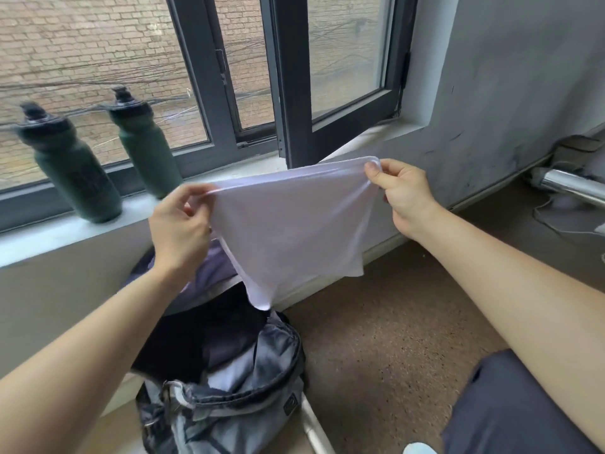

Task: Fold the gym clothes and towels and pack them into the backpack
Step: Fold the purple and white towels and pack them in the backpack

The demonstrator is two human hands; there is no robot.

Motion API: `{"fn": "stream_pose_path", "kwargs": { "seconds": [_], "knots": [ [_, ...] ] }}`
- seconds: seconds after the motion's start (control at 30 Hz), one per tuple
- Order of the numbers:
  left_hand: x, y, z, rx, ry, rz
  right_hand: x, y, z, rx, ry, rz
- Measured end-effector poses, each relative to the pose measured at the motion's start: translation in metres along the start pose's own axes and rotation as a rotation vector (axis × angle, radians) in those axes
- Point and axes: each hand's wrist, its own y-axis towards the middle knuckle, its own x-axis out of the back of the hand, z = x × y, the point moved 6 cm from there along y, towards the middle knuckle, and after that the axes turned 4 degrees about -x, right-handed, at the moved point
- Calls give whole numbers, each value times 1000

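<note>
Both hands, left hand [178, 224] & right hand [401, 194], pinch white cloth [291, 231] taut; low corner hides backpack [229, 371] opening.

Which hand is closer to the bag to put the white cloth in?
Probably the left. The left hand and right hand both pinch the cloth by its top edge, but the left is right above the open backpack, while the right is out over the floor.

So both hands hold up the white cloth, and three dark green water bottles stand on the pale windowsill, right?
Only the number is wrong: two dark green water bottles stand on the pale windowsill, the head view shows. The left hand and right hand do hold up the white cloth.
</note>
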Motion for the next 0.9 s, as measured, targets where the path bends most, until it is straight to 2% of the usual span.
{"fn": "stream_pose_path", "kwargs": {
  "seconds": [0.1, 0.23, 0.33, 0.4, 0.47, 0.6, 0.7, 0.9],
  "knots": [
    [11, 4, -14, -54, 16, -82, -7, 0, -10, -80, -94, 46],
    [15, 6, -13, 12, -51, -87, -13, -2, -22, -198, -111, 89],
    [25, 9, -11, 13, -19, -103, -16, -4, -10, -92, 94, 37],
    [30, 8, -24, -82, 7, -146, -20, -4, 2, 5, 212, 22],
    [30, 7, -32, -141, 47, -173, -24, -3, 3, 14, 218, 37],
    [20, 11, -1, 132, 8, -39, -20, 0, -18, -91, -73, 52],
    [22, 8, 8, 187, 69, -13, -16, 0, -17, -74, -105, 19],
    [24, 10, 18, 284, 47, -34, -13, -5, -14, -62, -246, -29]
  ]
}}
